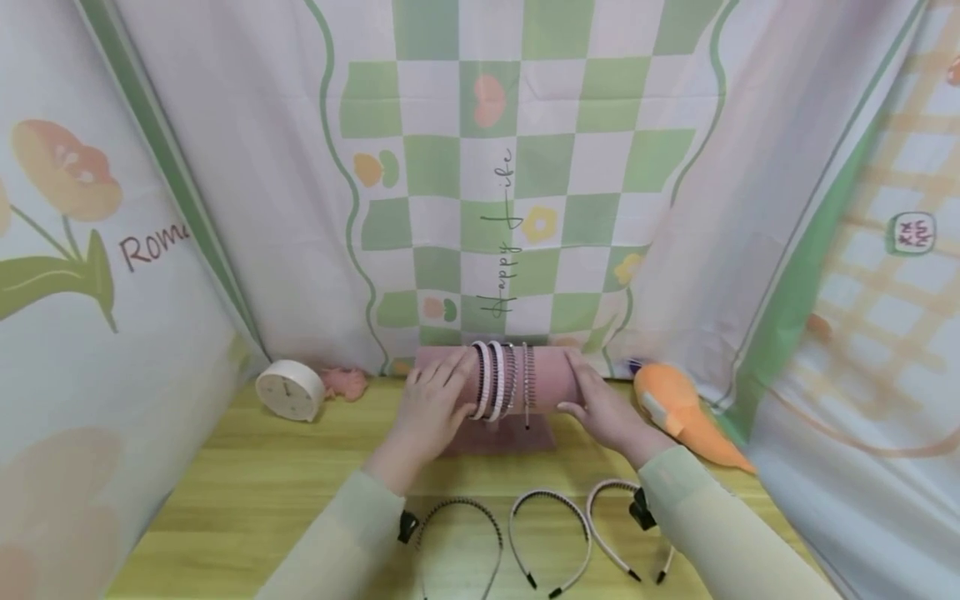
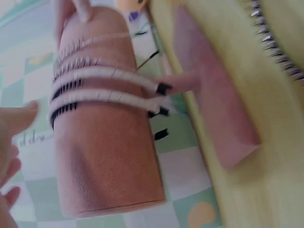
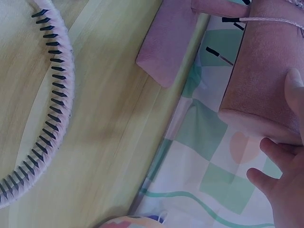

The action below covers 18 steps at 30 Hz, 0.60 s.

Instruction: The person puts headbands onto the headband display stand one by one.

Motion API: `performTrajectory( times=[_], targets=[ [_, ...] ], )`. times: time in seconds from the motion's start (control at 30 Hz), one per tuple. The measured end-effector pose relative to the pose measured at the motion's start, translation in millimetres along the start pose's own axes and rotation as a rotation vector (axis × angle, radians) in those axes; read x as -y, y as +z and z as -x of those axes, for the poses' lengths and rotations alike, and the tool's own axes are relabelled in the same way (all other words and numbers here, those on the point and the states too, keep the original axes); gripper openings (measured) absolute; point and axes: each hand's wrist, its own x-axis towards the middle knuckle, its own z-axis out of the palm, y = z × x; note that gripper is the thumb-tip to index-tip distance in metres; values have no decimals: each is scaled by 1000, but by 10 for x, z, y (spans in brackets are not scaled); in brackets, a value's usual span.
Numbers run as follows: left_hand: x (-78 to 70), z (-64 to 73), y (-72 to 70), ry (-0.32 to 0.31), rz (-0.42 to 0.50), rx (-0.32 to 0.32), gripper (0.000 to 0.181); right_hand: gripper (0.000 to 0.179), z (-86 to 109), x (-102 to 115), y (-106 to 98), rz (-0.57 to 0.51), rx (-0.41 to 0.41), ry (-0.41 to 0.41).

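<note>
The counter (image 1: 210,500) carries every item; clock positions are read from the stand, with 12 o'clock toward the curtain (image 1: 495,167). The stand's padded pink roll (image 1: 550,379) lies horizontally above its base (image 1: 517,440), presumably raised so that headband ends can hang free. An orange toy (image 1: 675,400) rests at 3 o'clock, clear of the work.

The left hand (image 1: 431,408) is at 9 o'clock, fingers loosely spread; the left wrist view shows a gap between its visible fingers and the roll. The right hand (image 1: 606,408) is at 3 o'clock, fingers spread around the roll's end, thumb along its surface. This placement appears to steady or align the roll from its ends, keeping the fingers off the bands.

Three loose headbands (image 1: 550,493) lie from 6 to 5 o'clock, apart from both hands' fingers, probably set within easy reach. At least four mounted headbands (image 1: 497,379) encircle the roll between the hands, nearer the left thumb than the right.
</note>
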Motion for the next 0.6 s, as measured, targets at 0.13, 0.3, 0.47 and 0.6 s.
performTrajectory(
  times=[0.13, 0.3, 0.47, 0.6],
  targets=[
    [-136, 212, -22, 54, 135, -25, 29, 93, 0, -4, -23, -6, 6, 8],
    [-440, 467, 193, -182, 369, 371, 18, 93, -11, -48, -18, -8, 3, 5],
    [-685, 721, 563, -398, 406, 597, 29, 93, -27, -61, -7, -11, 6, 0],
    [-797, 844, 749, -532, 408, 616, 37, 94, -44, -62, -13, -11, 4, -7]
  ],
)
